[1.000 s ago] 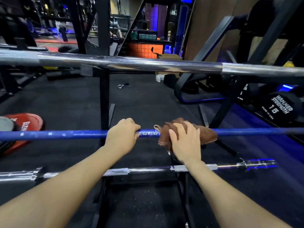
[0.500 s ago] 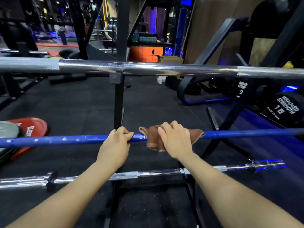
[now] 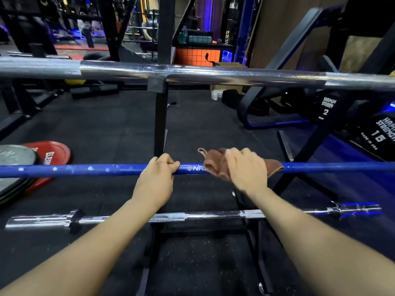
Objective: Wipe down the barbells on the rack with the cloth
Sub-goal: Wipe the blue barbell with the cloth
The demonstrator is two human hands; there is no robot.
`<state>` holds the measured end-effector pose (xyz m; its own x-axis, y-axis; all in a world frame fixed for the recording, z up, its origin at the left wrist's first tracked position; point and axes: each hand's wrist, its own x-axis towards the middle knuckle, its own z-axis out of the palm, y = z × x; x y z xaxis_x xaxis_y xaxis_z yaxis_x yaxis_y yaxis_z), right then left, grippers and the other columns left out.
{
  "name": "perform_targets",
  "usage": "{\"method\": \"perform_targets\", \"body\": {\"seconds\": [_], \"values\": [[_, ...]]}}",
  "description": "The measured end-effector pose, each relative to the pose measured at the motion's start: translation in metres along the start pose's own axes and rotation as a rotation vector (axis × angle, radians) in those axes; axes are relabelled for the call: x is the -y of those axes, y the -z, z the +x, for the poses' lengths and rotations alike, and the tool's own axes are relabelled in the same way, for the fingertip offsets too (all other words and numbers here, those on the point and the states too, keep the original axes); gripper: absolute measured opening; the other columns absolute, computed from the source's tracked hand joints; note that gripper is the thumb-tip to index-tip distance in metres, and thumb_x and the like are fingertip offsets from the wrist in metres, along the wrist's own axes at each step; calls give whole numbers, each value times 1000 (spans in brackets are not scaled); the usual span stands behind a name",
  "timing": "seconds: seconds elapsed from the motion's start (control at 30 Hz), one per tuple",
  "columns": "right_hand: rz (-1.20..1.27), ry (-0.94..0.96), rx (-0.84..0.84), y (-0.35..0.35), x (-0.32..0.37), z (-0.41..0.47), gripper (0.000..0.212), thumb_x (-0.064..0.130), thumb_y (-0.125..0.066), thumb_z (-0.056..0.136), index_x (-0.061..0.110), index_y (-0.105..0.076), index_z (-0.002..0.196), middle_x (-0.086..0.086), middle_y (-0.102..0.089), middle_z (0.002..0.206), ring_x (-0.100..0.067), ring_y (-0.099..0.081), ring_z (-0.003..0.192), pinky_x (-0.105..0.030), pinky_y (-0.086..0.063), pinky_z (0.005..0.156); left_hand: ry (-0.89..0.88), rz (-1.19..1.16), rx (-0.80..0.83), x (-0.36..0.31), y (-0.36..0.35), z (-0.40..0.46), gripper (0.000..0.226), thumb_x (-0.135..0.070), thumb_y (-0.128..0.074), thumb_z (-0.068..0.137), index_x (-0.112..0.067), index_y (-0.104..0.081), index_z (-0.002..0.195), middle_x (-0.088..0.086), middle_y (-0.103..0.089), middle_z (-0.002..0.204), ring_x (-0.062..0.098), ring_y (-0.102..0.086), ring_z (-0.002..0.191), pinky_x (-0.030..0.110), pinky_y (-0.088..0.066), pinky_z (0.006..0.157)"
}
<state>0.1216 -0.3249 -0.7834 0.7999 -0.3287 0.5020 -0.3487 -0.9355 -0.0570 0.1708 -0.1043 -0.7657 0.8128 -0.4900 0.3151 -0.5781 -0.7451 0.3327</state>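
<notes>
Far left there's a red bumper plate (image 3: 50, 155) lying on the floor beside a grey plate (image 3: 15, 155). The blue barbell (image 3: 85, 170) sits across the middle of the black rack (image 3: 160, 116), between a thick chrome bar (image 3: 192, 74) above and a chrome barbell (image 3: 209, 215) below. Left hand (image 3: 157, 178) has its fingers curled together over the blue bar. Just right of it, the right hand (image 3: 245, 170) grips the brown cloth (image 3: 215, 164) bunched around that bar, fingers curled close together.

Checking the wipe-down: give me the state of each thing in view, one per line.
Blue barbell: lying level on the rack, both hands on it.
Cloth: draped over the blue barbell, under the right hand.
Left hand: grips the blue barbell bare.
Right hand: presses the cloth on the bar.
Top barbell: racked, untouched.
Bottom barbell: racked, untouched.
</notes>
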Motion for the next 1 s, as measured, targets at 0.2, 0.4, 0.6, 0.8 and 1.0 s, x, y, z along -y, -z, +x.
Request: {"method": "perform_targets", "body": {"seconds": [0.2, 0.4, 0.6, 0.8, 1.0], "values": [[147, -154, -146, -4, 20, -18, 45, 43, -29, 93, 22, -68, 100, -10, -67, 99, -34, -61, 92, -45, -42, 88, 35, -51, -15, 1, -5, 1, 40, -11, -49, 95, -25, -55, 131, -10, -48, 111, 13, -47, 97, 26, -44, 76], [238, 66, -86, -20, 82, -36, 42, 47, -35, 91, 30, -61, 119, -7, -57, 123, -28, -55, 111, -43, -24, 106, 9, -75, -10, 6, -6, 3, 31, -4, -49, 90, -17, -67, 111, -6, -51, 108, 14, -44, 90, 29, -46, 78], [140, 71, -21, -14, -4, -36, 48, 54, -32, 91, 32, -58, 125, -6, -56, 125, -27, -52, 117, -47, -29, 109, 63, -96, -27, 8, -9, 4, 31, -17, -54, 93, -21, -61, 123, -5, -52, 107, 12, -46, 86, 22, -36, 72], [176, -30, -95, -21, 70, -36, 45, 46, -36, 87, 27, -64, 116, -16, -58, 117, -34, -55, 109, -47, -25, 102, -30, -52, -38, 0, -3, 2, 34, -6, -54, 91, -14, -63, 123, -2, -53, 112, 18, -45, 101, 26, -43, 82], [186, 140, 57, -9, 51, -31, 55, 55, -27, 86, 33, -56, 127, -8, -56, 125, -29, -55, 112, -40, -27, 108, -7, -103, -49, 4, -3, 1, 32, -1, -55, 89, -9, -67, 117, -1, -56, 108, 20, -49, 100, 28, -43, 83]]}}
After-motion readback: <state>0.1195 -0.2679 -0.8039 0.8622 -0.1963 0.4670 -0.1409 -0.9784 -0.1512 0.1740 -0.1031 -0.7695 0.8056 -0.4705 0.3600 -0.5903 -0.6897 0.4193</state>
